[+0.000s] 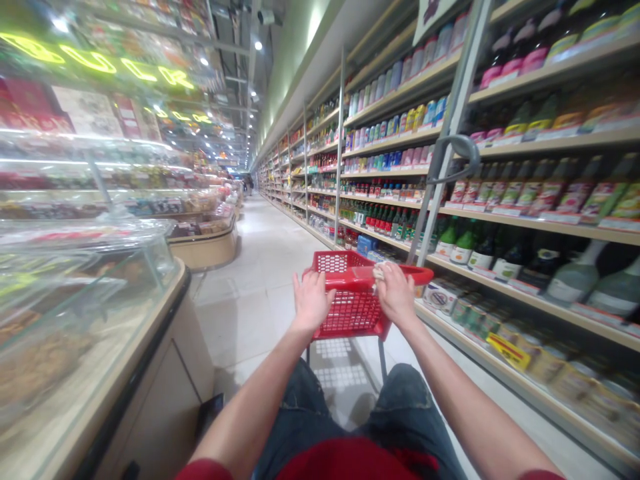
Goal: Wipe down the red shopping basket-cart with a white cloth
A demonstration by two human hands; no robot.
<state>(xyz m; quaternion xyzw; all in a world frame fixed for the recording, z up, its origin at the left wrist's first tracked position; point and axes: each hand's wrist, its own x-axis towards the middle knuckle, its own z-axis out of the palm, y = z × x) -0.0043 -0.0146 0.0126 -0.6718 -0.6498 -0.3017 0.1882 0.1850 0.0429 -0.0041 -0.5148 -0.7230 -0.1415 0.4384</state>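
A red plastic shopping cart (353, 315) stands right in front of me, its basket walls pierced with a grid of holes. My left hand (312, 301) is closed over the left part of its red handle (350, 277). Farther right, my right hand (396, 295) grips the same bar. A small crumpled whitish thing (379, 272), perhaps paper or tissue, shows at the fingers of my right hand; what exactly it is I cannot make out. Both arms reach forward, and the fingertips are partly hidden beyond the bar. Little of the basket's inside shows.
Shelves of bottles (520, 257) and cans (400, 123) line the right side, with a grey metal ladder-like rail (435, 173) before them. Glass-sided food bins (145, 273) stand close on my left. A pale tiled aisle (270, 240) runs ahead, with distant people (249, 183).
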